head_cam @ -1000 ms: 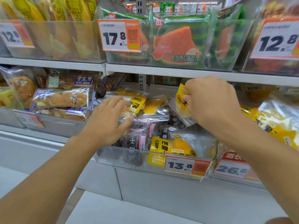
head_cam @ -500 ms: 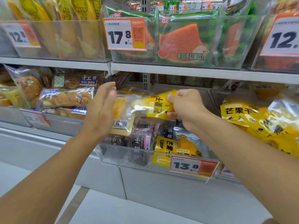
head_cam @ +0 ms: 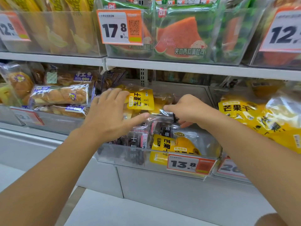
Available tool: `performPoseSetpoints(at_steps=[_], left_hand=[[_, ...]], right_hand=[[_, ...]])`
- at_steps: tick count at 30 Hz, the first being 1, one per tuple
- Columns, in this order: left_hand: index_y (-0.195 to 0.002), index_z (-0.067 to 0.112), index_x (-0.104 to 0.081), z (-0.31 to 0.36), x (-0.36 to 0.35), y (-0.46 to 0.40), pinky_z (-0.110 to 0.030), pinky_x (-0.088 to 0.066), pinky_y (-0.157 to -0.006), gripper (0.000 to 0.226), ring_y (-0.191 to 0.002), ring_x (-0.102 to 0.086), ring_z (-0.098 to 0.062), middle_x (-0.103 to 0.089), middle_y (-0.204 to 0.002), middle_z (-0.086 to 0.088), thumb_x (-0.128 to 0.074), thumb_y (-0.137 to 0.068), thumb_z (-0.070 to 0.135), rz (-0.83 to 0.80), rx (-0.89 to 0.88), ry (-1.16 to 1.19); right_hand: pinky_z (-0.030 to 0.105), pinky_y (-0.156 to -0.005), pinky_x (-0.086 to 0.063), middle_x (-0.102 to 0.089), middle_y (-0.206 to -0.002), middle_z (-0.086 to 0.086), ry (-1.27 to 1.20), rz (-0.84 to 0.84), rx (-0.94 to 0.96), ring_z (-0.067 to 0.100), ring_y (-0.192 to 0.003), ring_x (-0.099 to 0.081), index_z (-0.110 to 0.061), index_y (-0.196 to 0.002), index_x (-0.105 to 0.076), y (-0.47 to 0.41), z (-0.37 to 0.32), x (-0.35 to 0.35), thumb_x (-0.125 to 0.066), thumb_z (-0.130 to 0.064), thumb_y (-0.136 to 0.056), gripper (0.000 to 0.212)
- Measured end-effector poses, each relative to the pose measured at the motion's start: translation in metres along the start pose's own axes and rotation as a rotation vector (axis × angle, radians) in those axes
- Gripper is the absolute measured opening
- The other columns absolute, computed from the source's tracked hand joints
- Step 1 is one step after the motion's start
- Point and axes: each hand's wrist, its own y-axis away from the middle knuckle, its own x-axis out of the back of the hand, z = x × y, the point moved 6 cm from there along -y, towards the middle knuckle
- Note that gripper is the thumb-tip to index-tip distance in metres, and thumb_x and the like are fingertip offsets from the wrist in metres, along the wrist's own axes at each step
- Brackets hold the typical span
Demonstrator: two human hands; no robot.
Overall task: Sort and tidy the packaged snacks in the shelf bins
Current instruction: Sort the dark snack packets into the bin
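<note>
Price tag 13.8 [head_cam: 189, 163] on front wall of clear bin [head_cam: 123, 156]; dark packs [head_cam: 138, 139] and a yellow pack [head_cam: 169, 144] stand inside. Left hand [head_cam: 109, 118] spread, fingers straight, resting on mango pack [head_cam: 140, 100] at top of pile. Right hand [head_cam: 189, 110] curled, pinching that pack's clear edge. Its fingertips hidden. Bread bags [head_cam: 60, 95] left; upper bins blurred, cut off.

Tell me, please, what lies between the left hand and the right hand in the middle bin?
In the head view, a yellow mango snack pack lies between the left hand and the right hand; both hands touch it.
</note>
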Motion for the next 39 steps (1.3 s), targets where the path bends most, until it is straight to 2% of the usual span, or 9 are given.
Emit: performPoseSetpoints(at_steps=[4,8,10,13,18,23,29,33,39], left_hand=[[-0.149,0.025,-0.04,0.0,-0.002,-0.01,-0.053,-0.043,-0.101,0.063,-0.131,-0.039,-0.037,-0.046,-0.146,-0.005,-0.042,-0.096,0.06,0.004,0.089,-0.087],[-0.148,0.023,-0.041,-0.001,-0.004,-0.019,-0.05,-0.038,-0.1,0.071,-0.121,-0.038,-0.041,-0.048,-0.138,-0.014,-0.034,-0.093,0.067,-0.022,0.174,-0.173],[-0.149,0.024,-0.037,0.003,-0.007,-0.018,-0.049,-0.035,-0.1,0.081,-0.122,-0.036,-0.041,-0.046,-0.137,-0.015,-0.022,-0.089,0.076,-0.038,0.203,-0.219],[-0.148,0.025,-0.034,0.005,-0.008,-0.018,-0.052,-0.033,-0.099,0.067,-0.123,-0.034,-0.039,-0.04,-0.135,-0.016,-0.02,-0.097,0.065,-0.009,0.24,-0.25],[-0.14,0.027,-0.043,-0.001,-0.006,-0.021,-0.055,-0.039,-0.097,0.054,-0.117,-0.041,-0.043,-0.038,-0.129,-0.018,-0.042,-0.095,0.058,0.063,0.312,-0.117],[-0.137,0.025,-0.048,0.0,-0.002,-0.021,-0.059,-0.032,-0.101,0.068,-0.127,-0.035,-0.043,-0.039,-0.135,-0.016,-0.046,-0.086,0.07,0.065,0.423,-0.123],[-0.14,0.024,-0.046,0.016,0.007,-0.022,-0.065,-0.023,-0.112,0.079,-0.137,-0.029,-0.037,-0.04,-0.144,-0.012,-0.041,-0.08,0.075,0.184,0.215,-0.159],[-0.145,0.032,-0.044,0.039,-0.01,-0.023,-0.06,-0.015,-0.119,0.068,-0.148,-0.019,-0.027,-0.033,-0.155,-0.004,-0.05,-0.088,0.067,0.047,-0.113,-0.122],[-0.142,0.035,-0.049,0.041,-0.011,-0.025,-0.059,-0.02,-0.119,0.065,-0.146,-0.023,-0.025,-0.035,-0.154,0.0,-0.05,-0.086,0.068,0.018,-0.124,-0.03]], right_hand=[[0.033,-0.067,-0.062,-0.064,-0.116,0.022,-0.429,-0.093,-0.05,0.032,-0.097,-0.07,0.001,-0.123,-0.056,-0.009,-0.006,-0.012,-0.068,-0.027,-0.095,0.042],[0.037,-0.078,-0.059,-0.057,-0.12,0.014,-0.599,-0.097,-0.084,0.029,-0.11,-0.061,-0.009,-0.094,-0.053,-0.018,-0.008,-0.023,-0.063,-0.009,-0.096,0.011],[0.034,-0.075,-0.059,-0.059,-0.123,0.013,-0.651,-0.084,-0.07,0.027,-0.113,-0.06,-0.011,-0.102,-0.058,-0.028,-0.009,-0.027,-0.062,-0.008,-0.096,0.008],[0.027,-0.071,-0.054,-0.06,-0.13,0.005,-0.548,-0.099,0.048,0.022,-0.115,-0.058,-0.018,-0.133,-0.059,-0.041,-0.02,-0.027,-0.057,-0.009,-0.098,0.036],[0.031,-0.08,-0.051,-0.059,-0.133,0.003,-0.396,-0.264,0.143,0.022,-0.11,-0.058,-0.033,-0.141,-0.052,-0.04,-0.038,-0.047,-0.047,-0.002,-0.099,0.053],[0.028,-0.056,-0.048,-0.049,-0.134,0.007,-0.205,-0.058,0.133,0.022,-0.084,-0.056,-0.026,-0.157,-0.024,-0.032,-0.026,-0.022,-0.044,-0.004,-0.099,0.065],[0.034,-0.069,-0.058,-0.073,-0.083,0.006,0.277,0.066,0.254,0.021,-0.075,-0.068,-0.011,-0.085,-0.076,0.006,-0.018,0.009,-0.076,-0.029,-0.086,0.018],[0.036,-0.072,-0.058,-0.072,-0.092,0.007,0.434,-0.001,0.186,0.022,-0.08,-0.066,-0.01,-0.095,-0.073,0.011,-0.003,0.006,-0.076,-0.035,-0.086,0.027],[0.023,-0.048,-0.051,-0.063,-0.079,0.01,0.01,-0.006,0.001,0.021,-0.066,-0.062,-0.001,-0.088,-0.06,-0.01,-0.002,-0.007,-0.064,-0.018,-0.096,0.019]])
